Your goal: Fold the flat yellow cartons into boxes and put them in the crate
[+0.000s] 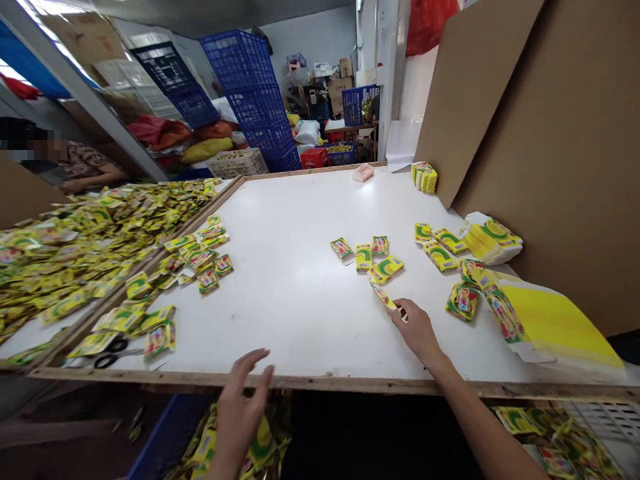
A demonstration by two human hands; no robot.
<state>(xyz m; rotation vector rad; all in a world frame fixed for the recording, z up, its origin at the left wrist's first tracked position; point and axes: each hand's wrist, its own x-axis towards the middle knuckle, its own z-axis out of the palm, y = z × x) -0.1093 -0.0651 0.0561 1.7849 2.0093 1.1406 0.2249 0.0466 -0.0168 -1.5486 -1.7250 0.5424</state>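
My right hand [414, 328] is closed on one end of a small yellow printed box [381, 293], held on edge over the white tabletop [300, 300]. Just beyond it lie several similar boxes, among them a yellow and green one [387, 269] and a red and green one [342, 249]. Over the table's front edge is my left hand [245, 393], its fingers apart and nothing in them. Below that hand, yellow packets [263, 443] fill a blue crate.
Flat yellow cartons [555, 313] fan out at right before a cardboard sheet [560, 167]. Loose packets [207, 250] and black-handled scissors [113, 353] lie left. A wooden rim [350, 385] edges the table. Someone's arm [95, 180] rests beyond the packet heap [95, 247].
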